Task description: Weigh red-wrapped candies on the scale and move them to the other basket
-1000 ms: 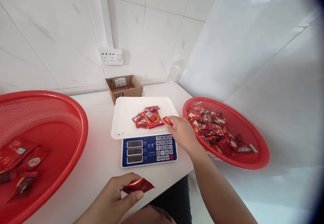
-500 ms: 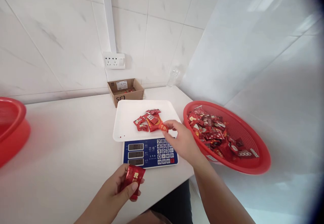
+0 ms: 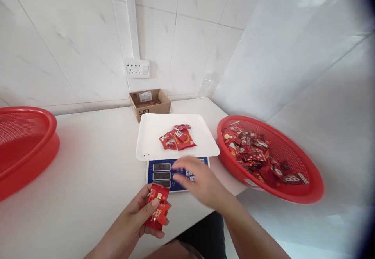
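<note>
My left hand (image 3: 140, 212) is closed around small red snack packets (image 3: 159, 212), one of them a brighter orange-red, just in front of the scale. Over the keypad of the blue digital scale (image 3: 150, 173) hovers my right hand (image 3: 202, 179), thumb and fingers apart, with nothing between them. The white weighing tray (image 3: 149, 134) on top of the scale carries several red snack packets (image 3: 178, 136) in a loose pile, the largest at the right. Part of the display and most of the keys are hidden behind my right hand.
A red basket (image 3: 318, 190) full of red packets stands at the right, by the table edge. Another red basket (image 3: 52, 124) is at the left. Behind the tray sits a small cardboard box (image 3: 159, 114) with packets inside. A wall socket (image 3: 137, 68) is above it.
My right hand has drawn back from the tray toward me and let go of the orange-red packet, which is now in my left hand. The view has shifted slightly left.
</note>
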`<state>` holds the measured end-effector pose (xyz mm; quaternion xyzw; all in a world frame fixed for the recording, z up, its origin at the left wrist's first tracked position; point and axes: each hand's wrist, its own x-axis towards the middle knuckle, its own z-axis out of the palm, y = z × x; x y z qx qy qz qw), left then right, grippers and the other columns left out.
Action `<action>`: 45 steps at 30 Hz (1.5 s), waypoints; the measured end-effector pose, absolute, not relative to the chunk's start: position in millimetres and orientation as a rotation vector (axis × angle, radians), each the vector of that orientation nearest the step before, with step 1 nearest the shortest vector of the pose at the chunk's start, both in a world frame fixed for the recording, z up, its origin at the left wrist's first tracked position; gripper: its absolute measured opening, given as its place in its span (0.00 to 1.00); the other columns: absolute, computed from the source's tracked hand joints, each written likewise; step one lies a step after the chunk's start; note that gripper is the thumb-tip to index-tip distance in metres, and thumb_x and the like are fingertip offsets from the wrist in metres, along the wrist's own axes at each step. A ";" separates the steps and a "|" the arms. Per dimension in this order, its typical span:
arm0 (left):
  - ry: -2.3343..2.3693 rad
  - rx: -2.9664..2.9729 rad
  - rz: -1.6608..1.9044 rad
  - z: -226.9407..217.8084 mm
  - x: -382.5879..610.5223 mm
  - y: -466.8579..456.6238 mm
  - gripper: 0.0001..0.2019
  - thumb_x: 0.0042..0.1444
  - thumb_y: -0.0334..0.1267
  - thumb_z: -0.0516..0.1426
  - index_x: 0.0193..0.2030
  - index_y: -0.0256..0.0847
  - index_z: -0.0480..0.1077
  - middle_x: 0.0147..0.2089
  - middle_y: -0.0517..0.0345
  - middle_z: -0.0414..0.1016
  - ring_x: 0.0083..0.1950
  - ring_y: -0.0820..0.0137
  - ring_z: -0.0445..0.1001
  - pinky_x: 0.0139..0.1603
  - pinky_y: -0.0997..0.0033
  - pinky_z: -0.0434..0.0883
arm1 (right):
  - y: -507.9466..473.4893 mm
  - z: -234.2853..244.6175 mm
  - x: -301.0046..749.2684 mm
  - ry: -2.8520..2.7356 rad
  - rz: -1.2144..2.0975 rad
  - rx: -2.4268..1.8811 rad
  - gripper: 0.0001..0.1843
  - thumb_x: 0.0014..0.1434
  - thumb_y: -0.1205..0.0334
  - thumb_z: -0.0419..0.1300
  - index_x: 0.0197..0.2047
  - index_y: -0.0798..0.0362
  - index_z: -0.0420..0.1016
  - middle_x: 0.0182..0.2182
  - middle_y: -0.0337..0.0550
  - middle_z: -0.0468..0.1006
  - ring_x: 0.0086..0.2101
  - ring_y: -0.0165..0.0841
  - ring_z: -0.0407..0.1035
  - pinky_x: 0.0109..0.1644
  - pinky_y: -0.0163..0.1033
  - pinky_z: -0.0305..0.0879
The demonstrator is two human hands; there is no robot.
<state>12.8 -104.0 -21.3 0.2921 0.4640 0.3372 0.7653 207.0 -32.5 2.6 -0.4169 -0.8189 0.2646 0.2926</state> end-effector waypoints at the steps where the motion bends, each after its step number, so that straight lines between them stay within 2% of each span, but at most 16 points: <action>1: 1.012 0.636 0.728 -20.7 12.8 -104.3 0.19 0.55 0.51 0.57 0.49 0.46 0.64 0.40 0.56 0.73 0.36 0.70 0.72 0.34 0.70 0.71 | -20.7 1.2 211.0 -2.124 0.570 -1.205 0.08 0.61 0.60 0.55 0.42 0.48 0.73 0.42 0.44 0.77 0.45 0.37 0.68 0.51 0.45 0.63; 4: 1.003 0.660 0.706 -19.0 12.5 -105.9 0.19 0.55 0.51 0.57 0.50 0.46 0.64 0.41 0.56 0.73 0.36 0.71 0.72 0.34 0.70 0.71 | 12.4 -2.2 216.0 -2.058 0.275 -1.400 0.10 0.60 0.61 0.55 0.45 0.50 0.73 0.45 0.47 0.76 0.48 0.41 0.66 0.52 0.49 0.61; 10: 1.021 0.679 0.714 -15.8 11.7 -111.3 0.20 0.52 0.54 0.59 0.46 0.44 0.67 0.39 0.55 0.74 0.35 0.71 0.71 0.32 0.71 0.70 | 45.0 -5.4 199.9 -2.150 0.121 -1.578 0.14 0.58 0.58 0.58 0.47 0.53 0.72 0.46 0.49 0.77 0.49 0.46 0.66 0.51 0.53 0.60; 13: 1.011 0.703 0.713 -16.3 9.2 -111.7 0.19 0.53 0.54 0.58 0.45 0.43 0.66 0.39 0.56 0.73 0.35 0.71 0.71 0.31 0.71 0.69 | 48.2 -5.8 197.6 -2.156 0.154 -1.609 0.12 0.58 0.60 0.57 0.46 0.53 0.72 0.43 0.49 0.78 0.46 0.45 0.68 0.50 0.52 0.60; 19: 1.015 0.718 0.719 -18.9 5.6 -111.0 0.19 0.53 0.53 0.58 0.45 0.43 0.66 0.38 0.56 0.73 0.35 0.71 0.70 0.32 0.71 0.69 | 43.3 -3.8 224.2 -2.000 0.307 -1.596 0.11 0.54 0.67 0.57 0.42 0.50 0.72 0.39 0.43 0.78 0.42 0.38 0.69 0.47 0.43 0.63; 29: 1.005 0.743 0.681 -21.6 11.3 -106.9 0.20 0.52 0.54 0.58 0.45 0.42 0.67 0.40 0.55 0.74 0.35 0.70 0.69 0.33 0.70 0.69 | 38.5 0.5 249.9 -1.959 0.467 -1.733 0.16 0.53 0.74 0.51 0.42 0.49 0.72 0.43 0.42 0.78 0.42 0.36 0.71 0.45 0.40 0.64; 34: 1.036 0.764 0.697 -21.4 8.8 -108.5 0.21 0.52 0.55 0.58 0.46 0.43 0.67 0.39 0.56 0.73 0.35 0.71 0.69 0.34 0.70 0.68 | 48.4 1.3 236.2 -1.981 0.395 -1.563 0.16 0.58 0.69 0.50 0.47 0.50 0.72 0.48 0.45 0.76 0.47 0.38 0.70 0.49 0.44 0.64; 38: 1.026 0.776 0.691 -23.1 6.5 -108.6 0.20 0.53 0.55 0.57 0.46 0.43 0.67 0.39 0.56 0.73 0.35 0.70 0.69 0.34 0.70 0.68 | 47.2 -1.5 210.5 -2.130 0.254 -1.270 0.13 0.59 0.67 0.54 0.45 0.51 0.76 0.46 0.44 0.78 0.48 0.37 0.67 0.55 0.46 0.60; 41: 1.003 0.795 0.679 -25.2 5.4 -107.2 0.19 0.54 0.54 0.57 0.46 0.43 0.67 0.40 0.55 0.72 0.36 0.70 0.69 0.34 0.69 0.68 | 38.7 -5.2 192.8 -2.344 0.250 -1.131 0.13 0.62 0.61 0.53 0.46 0.48 0.76 0.48 0.40 0.77 0.50 0.40 0.64 0.55 0.50 0.58; 45: 1.018 0.799 0.676 -25.8 4.2 -106.5 0.19 0.54 0.54 0.56 0.45 0.43 0.67 0.41 0.54 0.73 0.36 0.70 0.69 0.35 0.68 0.69 | 31.1 -8.3 187.9 -2.463 0.289 -1.146 0.14 0.64 0.58 0.52 0.45 0.49 0.77 0.48 0.41 0.78 0.49 0.42 0.62 0.53 0.52 0.57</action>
